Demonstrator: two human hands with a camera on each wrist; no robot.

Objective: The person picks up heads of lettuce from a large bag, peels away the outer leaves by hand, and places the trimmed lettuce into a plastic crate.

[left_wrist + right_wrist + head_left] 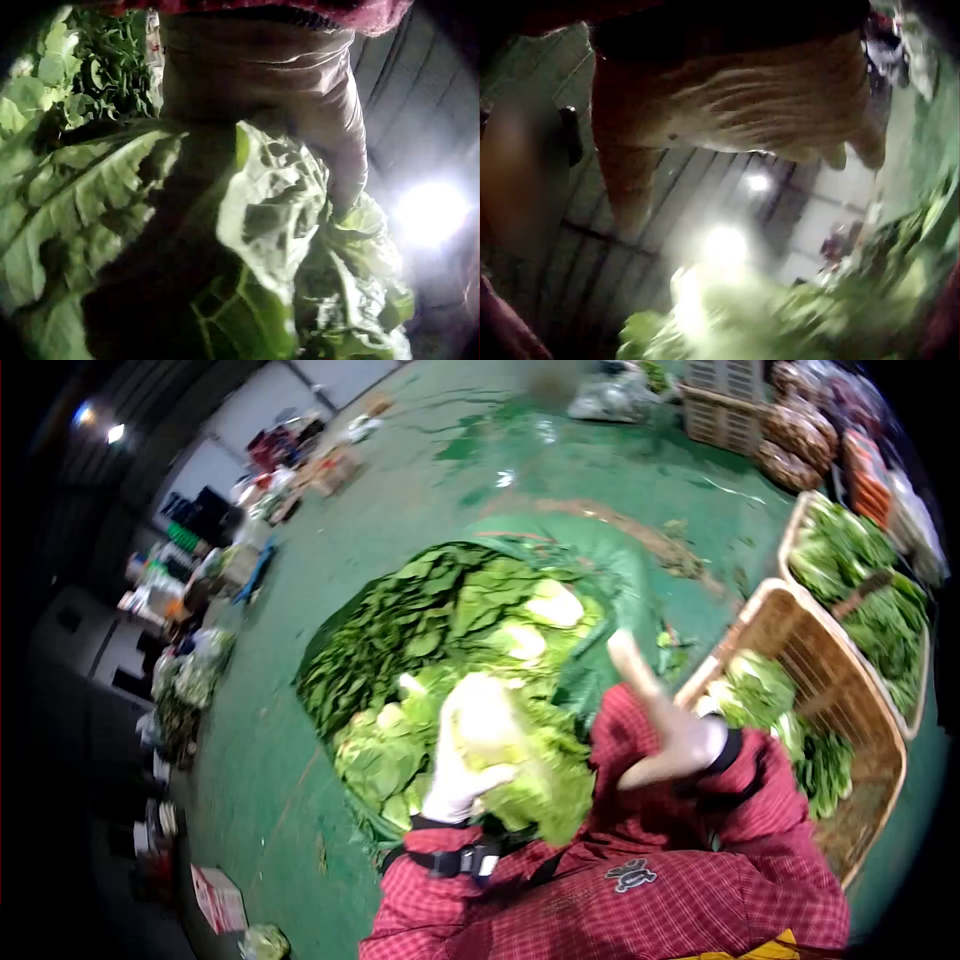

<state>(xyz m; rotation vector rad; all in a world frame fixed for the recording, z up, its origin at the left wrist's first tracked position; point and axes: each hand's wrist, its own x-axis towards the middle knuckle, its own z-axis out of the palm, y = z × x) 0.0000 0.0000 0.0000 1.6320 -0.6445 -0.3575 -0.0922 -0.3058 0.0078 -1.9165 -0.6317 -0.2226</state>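
Observation:
My gloved left hand grips a head of lettuce, its pale cut base facing up and its leaves hanging toward my lap. In the left wrist view, crinkled lettuce leaves cover most of the fingers. Below it lies a green sack, opened out and full of leafy greens and more pale-based heads. My gloved right hand is held in the air to the right with nothing in it. Thumb and fingers are spread apart, as the right wrist view also shows.
Close on my right stands a plastic crate with some lettuce heads and greens inside. A second crate of greens is beyond it. Stacked baskets and filled bags stand far right. Piled goods line the left side of the green floor.

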